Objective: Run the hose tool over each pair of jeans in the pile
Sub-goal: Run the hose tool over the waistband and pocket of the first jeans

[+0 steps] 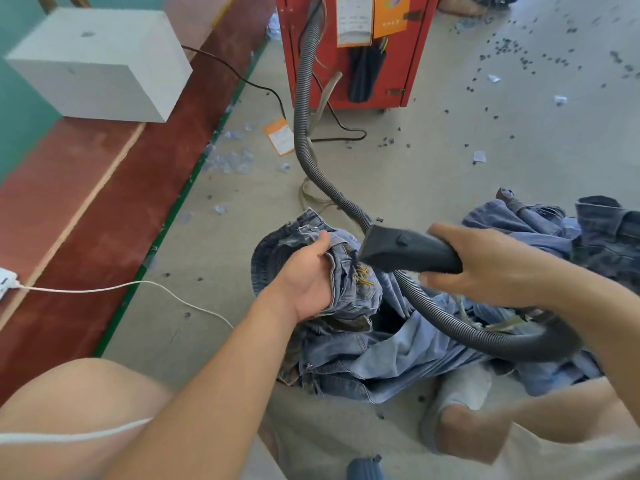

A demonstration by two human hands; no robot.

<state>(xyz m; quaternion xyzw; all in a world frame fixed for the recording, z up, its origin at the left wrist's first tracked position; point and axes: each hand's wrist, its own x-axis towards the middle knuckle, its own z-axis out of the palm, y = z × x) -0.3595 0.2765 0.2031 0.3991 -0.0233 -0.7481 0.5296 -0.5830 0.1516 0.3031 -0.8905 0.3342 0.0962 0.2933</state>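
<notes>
My left hand [308, 275] grips a bunched part of a blue pair of jeans [349, 289] with yellow stitching, lifted above the pile. My right hand [485, 268] holds the black hose tool [405, 252] by its handle, with the wide nozzle mouth pressed against the held denim. The grey ribbed hose [304, 109] runs from the tool up to a red machine [356, 50] and loops back under my right wrist. The pile of jeans [398, 358] lies on the floor in front of my knees, with more jeans [554, 226] to the right.
A grey concrete floor [450, 150] is strewn with dark scraps and bits of clear plastic. A white box [100, 64] sits on a red ledge at left. A white cable [138, 285] and a black cable [263, 88] cross the floor.
</notes>
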